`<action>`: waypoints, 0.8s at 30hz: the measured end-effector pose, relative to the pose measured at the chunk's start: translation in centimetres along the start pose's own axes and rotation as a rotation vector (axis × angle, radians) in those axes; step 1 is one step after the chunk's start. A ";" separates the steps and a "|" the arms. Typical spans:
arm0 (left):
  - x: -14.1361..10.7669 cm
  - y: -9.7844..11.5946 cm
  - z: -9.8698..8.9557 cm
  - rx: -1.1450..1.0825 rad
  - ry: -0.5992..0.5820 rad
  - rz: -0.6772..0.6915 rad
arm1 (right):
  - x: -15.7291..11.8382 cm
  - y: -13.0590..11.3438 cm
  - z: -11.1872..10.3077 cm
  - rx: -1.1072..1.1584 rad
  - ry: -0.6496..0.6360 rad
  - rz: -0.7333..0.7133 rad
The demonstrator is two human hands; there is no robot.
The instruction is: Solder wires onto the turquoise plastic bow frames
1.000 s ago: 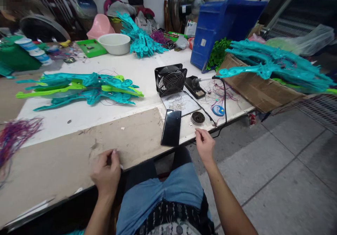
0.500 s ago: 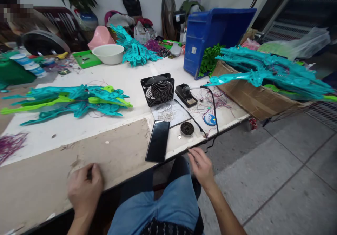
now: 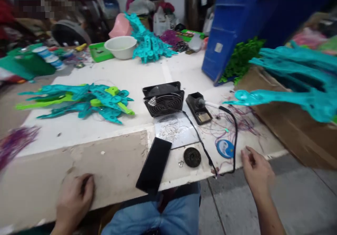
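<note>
My left hand point(image 3: 75, 198) rests with curled fingers on the brown board at the table's front edge; whether anything is inside it is hidden. Out at the right, my right hand point(image 3: 256, 166) is at the table edge beside a round blue tin point(image 3: 225, 148), its fingers bent, their tips hard to make out. Between the hands lie a black phone point(image 3: 154, 164) and a dark round dish point(image 3: 192, 157). Behind them stands a black fan point(image 3: 164, 101) next to a soldering iron point(image 3: 210, 104) in its holder point(image 3: 198, 110).
Turquoise and green plastic parts point(image 3: 86, 99) lie at the left, with more turquoise parts point(image 3: 295, 98) on a cardboard box point(image 3: 292, 136) at the right. A blue crate point(image 3: 226, 34) and a white bowl point(image 3: 121, 47) stand farther back. The iron's cable loops over the front edge.
My right hand has moved right and forward, from the edge near the dish to beside the blue tin. The view has shifted right and closer. My left hand stays on the board.
</note>
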State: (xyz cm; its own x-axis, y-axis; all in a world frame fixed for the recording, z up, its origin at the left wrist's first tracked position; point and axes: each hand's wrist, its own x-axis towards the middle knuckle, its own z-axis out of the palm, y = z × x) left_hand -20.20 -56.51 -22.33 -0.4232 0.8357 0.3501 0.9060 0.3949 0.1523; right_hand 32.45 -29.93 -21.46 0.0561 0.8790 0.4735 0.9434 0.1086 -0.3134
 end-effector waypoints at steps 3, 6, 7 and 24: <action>0.6 1.6 -0.9 0.066 -0.017 -0.008 | 0.7 -0.6 0.9 -0.143 -0.113 0.009; 0.9 2.7 -1.3 0.102 -0.033 -0.035 | 0.2 -0.9 0.7 -0.197 -0.198 -0.055; 0.8 2.9 -1.3 0.102 -0.035 -0.038 | 0.1 -0.7 0.6 -0.203 -0.199 -0.062; 0.1 4.9 -2.5 -0.119 -0.044 -0.193 | 2.8 0.3 -1.5 0.030 -0.252 -0.296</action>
State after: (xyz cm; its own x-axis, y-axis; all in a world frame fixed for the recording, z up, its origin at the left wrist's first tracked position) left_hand -15.76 -55.41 -19.25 -0.5861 0.7662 0.2636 0.8022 0.5031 0.3214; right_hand 33.38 -28.13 -19.04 -0.3027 0.8937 0.3312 0.8964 0.3850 -0.2196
